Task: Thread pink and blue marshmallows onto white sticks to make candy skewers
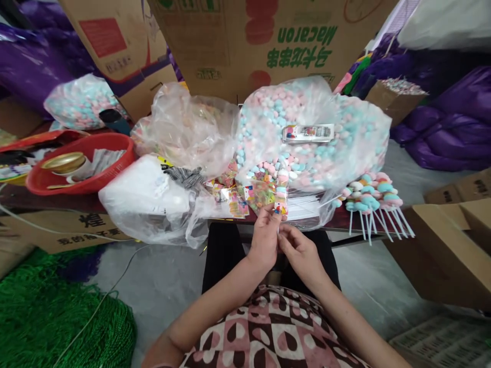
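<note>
L hand [265,232] was clamped on marshmallow skewer [282,190], which stood approx. upright above grip, R hand [301,250] sat just below, can't tell if pinching, white sticks [303,207] lay just R, skewer pile [368,199] farther R, marshmallow bag [356,138] beyond, red basin [118,162] well L

Macaron carton [238,51] looked matt cardboard. Large marshmallow bag [355,135] was shiny plastic film. Basin [109,174] looked smooth plastic; gold bowl [63,162] had metallic gloss. Skewered marshmallows [367,197] looked matt.
</note>
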Demonstrator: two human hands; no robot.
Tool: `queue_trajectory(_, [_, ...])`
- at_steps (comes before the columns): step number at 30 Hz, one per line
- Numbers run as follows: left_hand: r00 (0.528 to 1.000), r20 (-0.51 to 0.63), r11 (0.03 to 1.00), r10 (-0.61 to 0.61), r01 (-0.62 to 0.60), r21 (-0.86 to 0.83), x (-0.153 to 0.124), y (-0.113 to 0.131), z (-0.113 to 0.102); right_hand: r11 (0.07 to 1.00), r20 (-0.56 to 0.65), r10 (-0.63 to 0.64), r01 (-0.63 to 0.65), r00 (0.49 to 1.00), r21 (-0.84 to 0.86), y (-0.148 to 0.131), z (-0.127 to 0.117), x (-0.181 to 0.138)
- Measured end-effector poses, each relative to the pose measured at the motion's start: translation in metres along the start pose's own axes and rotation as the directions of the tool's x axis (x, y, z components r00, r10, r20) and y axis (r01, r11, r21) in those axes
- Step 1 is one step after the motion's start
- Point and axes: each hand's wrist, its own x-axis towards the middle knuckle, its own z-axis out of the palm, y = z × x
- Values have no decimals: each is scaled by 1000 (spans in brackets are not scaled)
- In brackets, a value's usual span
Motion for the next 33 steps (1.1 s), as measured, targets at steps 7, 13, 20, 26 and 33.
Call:
queue_trajectory(7, [974,101,908,204,-227,352,6,4,-8,956,49,160,-167,986,240,-3,2,-2])
queue_trajectory(13, [875,249,622,416,-473,624,9,13,-20,965,102,113,-133,988,227,-5,-1,-10])
queue_trajectory(20, [792,361,317,493,-550,773,7,22,-28,996,-12,9,-8,1000,87,-8,1,-14])
queue_trajectory(26, [729,477,97,490,-590,801,10,24,-30,985,14,61,-63,998,163,-5,5,-14])
queue_trajectory(33, [717,507,-11,479,-572,820,13,23,-33,979,44,75,-82,996,186,-6,7,-16])
